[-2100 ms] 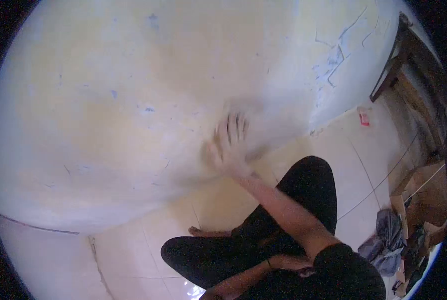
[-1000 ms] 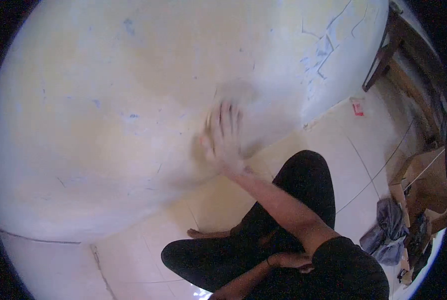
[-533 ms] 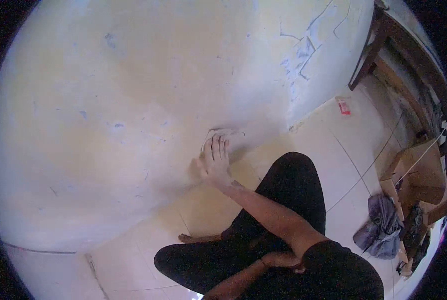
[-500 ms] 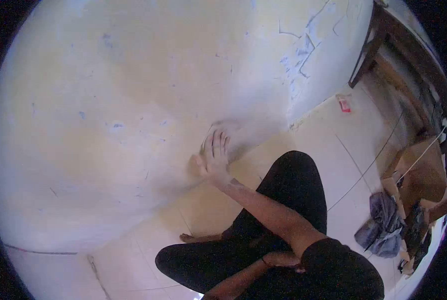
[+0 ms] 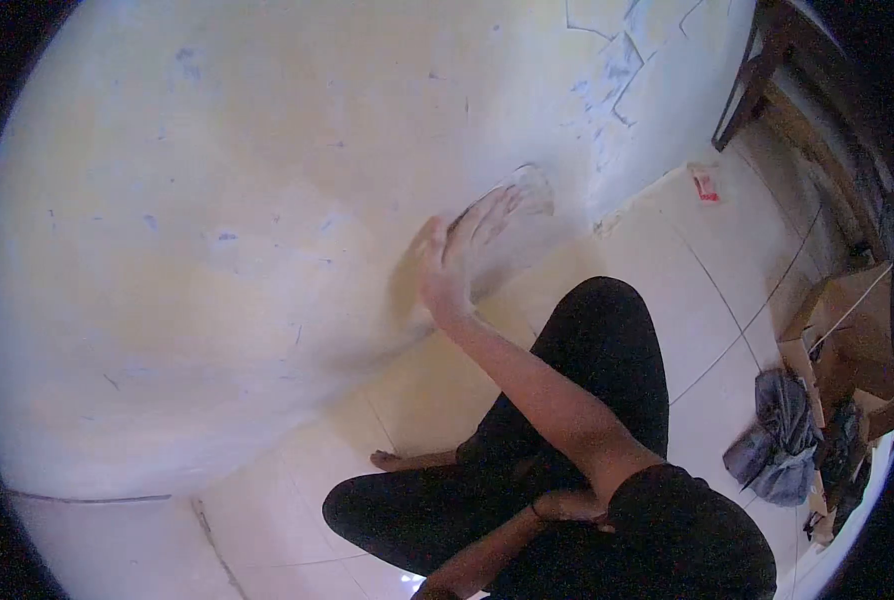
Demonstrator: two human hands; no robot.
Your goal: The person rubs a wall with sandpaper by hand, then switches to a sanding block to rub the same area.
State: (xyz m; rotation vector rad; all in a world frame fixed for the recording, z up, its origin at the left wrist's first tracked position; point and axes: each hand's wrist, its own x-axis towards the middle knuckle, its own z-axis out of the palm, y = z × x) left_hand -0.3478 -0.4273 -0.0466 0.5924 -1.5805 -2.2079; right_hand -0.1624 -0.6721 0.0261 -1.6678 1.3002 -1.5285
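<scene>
My right hand [image 5: 459,250] is pressed to the pale, patchy wall [image 5: 267,150], low down near the floor. Under its blurred fingers lies a thin, light sheet [image 5: 535,190] with a dark edge, held flat on the wall; its material is unclear. My left hand [image 5: 565,506] rests in my lap by the right elbow, its fingers tucked out of sight.
My crossed legs in black cover the tiled floor [image 5: 707,300] close to the wall. At the right are a grey plastic bag [image 5: 782,440], an open cardboard box [image 5: 857,330], a small red and white packet [image 5: 705,184] and dark wooden furniture [image 5: 757,85].
My right hand has moved up along the wall, and the sheet has shifted up and to the right with it. My left hand stays in my lap. The view has shifted slightly.
</scene>
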